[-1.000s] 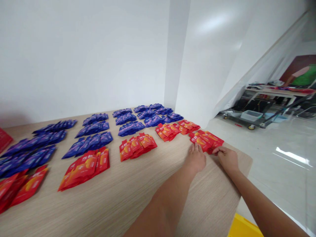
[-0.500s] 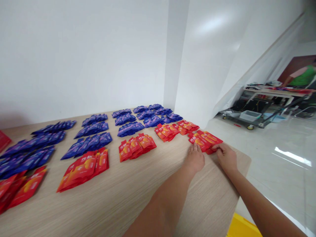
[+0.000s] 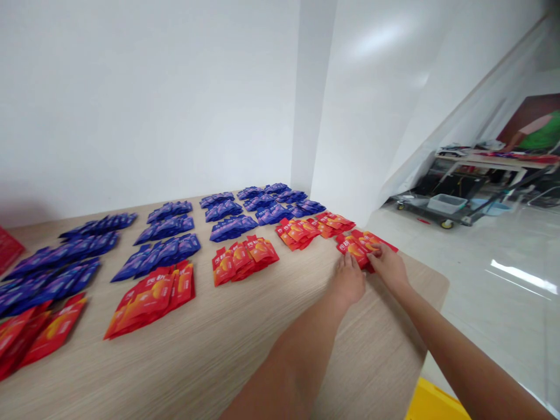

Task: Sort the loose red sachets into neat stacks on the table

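At the right end of the table, a small overlapping group of red-and-orange sachets [image 3: 354, 247] lies under both of my hands. My left hand [image 3: 351, 281] rests palm down at the group's near left side, fingers stretched out on the front sachet. Bent fingers of my right hand [image 3: 390, 267] grip a sachet on the group's right side, the thumb partly hidden. Just behind and to the left lie more red sachets [image 3: 297, 233]. Another fanned red group [image 3: 245, 258] sits further left along the same row.
Rows of blue-purple sachets [image 3: 231, 227] lie behind the red ones on the wooden table [image 3: 262, 326]. A white wall [image 3: 153, 105] stands behind. Beyond the right edge are a yellow object [image 3: 435, 402], a wheeled cart [image 3: 455, 217] and a person in green [image 3: 542, 133].
My right hand has moved left and slightly up, from the sachet group's right corner onto its top. My left hand stays almost in place. The view has shifted slightly.
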A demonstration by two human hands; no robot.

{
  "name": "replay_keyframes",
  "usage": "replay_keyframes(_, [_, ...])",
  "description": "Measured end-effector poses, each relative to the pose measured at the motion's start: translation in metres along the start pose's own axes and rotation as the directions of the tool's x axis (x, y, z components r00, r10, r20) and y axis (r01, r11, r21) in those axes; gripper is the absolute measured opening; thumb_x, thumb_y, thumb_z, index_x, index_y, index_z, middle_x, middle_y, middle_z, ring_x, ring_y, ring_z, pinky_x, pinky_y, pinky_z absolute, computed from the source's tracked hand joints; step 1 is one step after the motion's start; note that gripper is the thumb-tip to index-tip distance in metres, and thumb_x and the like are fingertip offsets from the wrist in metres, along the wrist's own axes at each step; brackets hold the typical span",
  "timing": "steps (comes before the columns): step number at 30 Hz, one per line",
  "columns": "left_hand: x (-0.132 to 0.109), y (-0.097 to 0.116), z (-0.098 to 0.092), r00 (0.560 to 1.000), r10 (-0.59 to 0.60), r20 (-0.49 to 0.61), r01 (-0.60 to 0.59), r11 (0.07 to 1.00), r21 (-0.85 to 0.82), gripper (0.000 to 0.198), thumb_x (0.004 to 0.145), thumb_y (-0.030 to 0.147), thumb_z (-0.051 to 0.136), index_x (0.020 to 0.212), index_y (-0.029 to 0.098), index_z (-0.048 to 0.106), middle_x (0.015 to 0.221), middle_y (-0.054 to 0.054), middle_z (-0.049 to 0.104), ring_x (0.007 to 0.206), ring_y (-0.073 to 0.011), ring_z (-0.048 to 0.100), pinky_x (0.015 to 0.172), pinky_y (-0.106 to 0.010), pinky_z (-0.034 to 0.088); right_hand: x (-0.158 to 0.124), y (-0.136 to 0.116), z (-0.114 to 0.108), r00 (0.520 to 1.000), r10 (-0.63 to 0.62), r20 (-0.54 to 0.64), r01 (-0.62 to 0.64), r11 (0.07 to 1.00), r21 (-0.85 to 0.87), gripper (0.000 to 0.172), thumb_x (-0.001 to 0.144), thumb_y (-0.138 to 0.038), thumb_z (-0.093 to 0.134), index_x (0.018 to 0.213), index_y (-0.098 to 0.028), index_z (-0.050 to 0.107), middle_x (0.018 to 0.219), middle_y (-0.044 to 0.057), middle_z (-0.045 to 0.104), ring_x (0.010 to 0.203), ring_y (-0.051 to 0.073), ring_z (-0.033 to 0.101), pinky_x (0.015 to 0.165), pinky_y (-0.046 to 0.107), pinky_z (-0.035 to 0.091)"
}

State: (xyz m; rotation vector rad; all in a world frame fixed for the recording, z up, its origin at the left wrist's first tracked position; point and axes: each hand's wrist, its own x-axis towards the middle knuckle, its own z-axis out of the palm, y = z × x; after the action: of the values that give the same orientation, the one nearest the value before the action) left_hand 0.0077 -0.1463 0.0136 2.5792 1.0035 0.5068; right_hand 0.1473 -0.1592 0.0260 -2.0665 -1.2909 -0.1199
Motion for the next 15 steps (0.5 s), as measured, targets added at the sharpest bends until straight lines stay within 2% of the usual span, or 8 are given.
replay_keyframes(4, [0.000, 0.000, -0.001, 1.000, 0.007, 0.011, -0.007, 1.000, 0.011, 0.061, 0.094, 0.032, 0.031, 0.140, -0.008, 0.027, 0.149, -0.027, 0.026, 0.140, -0.0308, 0.026, 0.114, -0.038, 0.027, 0.011, -0.002, -0.006, 0.994, 0.095, 0.046, -0.096, 0.995, 0.027, 0.036, 0.075, -0.025, 0.051, 0.103, -0.009, 0.067, 0.085, 0.013, 0.072, 0.078, 0.026, 0.067, 0.070, 0.033, 0.048])
replay_keyframes(7, [-0.001, 0.000, -0.003, 1.000, 0.021, 0.017, -0.021, 0.999, 0.043, 0.060, 0.094, 0.030, 0.030, 0.140, -0.008, 0.027, 0.149, -0.027, 0.027, 0.139, -0.0294, 0.027, 0.114, -0.036, 0.025, 0.021, 0.004, -0.020, 0.990, 0.140, 0.010, -0.140, 0.987, 0.073, 0.036, 0.075, -0.026, 0.052, 0.102, -0.009, 0.069, 0.085, 0.013, 0.073, 0.077, 0.024, 0.067, 0.069, 0.031, 0.047])
replay_keyframes(10, [-0.002, 0.000, -0.004, 0.999, 0.035, 0.025, -0.037, 0.996, 0.084, 0.057, 0.094, 0.027, 0.029, 0.139, -0.007, 0.030, 0.148, -0.026, 0.030, 0.138, -0.0289, 0.031, 0.114, -0.037, 0.025, 0.035, 0.020, -0.035, 0.983, 0.180, -0.039, -0.172, 0.973, 0.157, 0.030, 0.074, -0.027, 0.053, 0.094, -0.014, 0.073, 0.081, 0.010, 0.073, 0.073, 0.022, 0.066, 0.067, 0.030, 0.047])
replay_keyframes(13, [-0.002, -0.001, -0.002, 0.998, 0.053, 0.020, -0.055, 0.992, 0.116, 0.055, 0.094, 0.028, 0.028, 0.138, -0.005, 0.033, 0.147, -0.026, 0.032, 0.137, -0.0284, 0.032, 0.113, -0.038, 0.027, 0.051, 0.042, -0.040, 0.961, 0.276, -0.008, -0.268, 0.939, 0.216, 0.028, 0.070, -0.025, 0.057, 0.088, -0.013, 0.074, 0.069, 0.008, 0.071, 0.060, 0.019, 0.062, 0.058, 0.029, 0.046])
replay_keyframes(15, [-0.001, -0.002, -0.001, 0.998, 0.063, 0.010, -0.063, 0.990, 0.126, 0.055, 0.094, 0.028, 0.028, 0.137, -0.005, 0.034, 0.147, -0.026, 0.033, 0.136, -0.0283, 0.033, 0.113, -0.038, 0.027, 0.059, 0.056, -0.038, 0.959, 0.284, 0.011, -0.279, 0.936, 0.214, 0.025, 0.068, -0.025, 0.059, 0.083, -0.011, 0.074, 0.059, 0.007, 0.067, 0.051, 0.018, 0.058, 0.052, 0.028, 0.044])
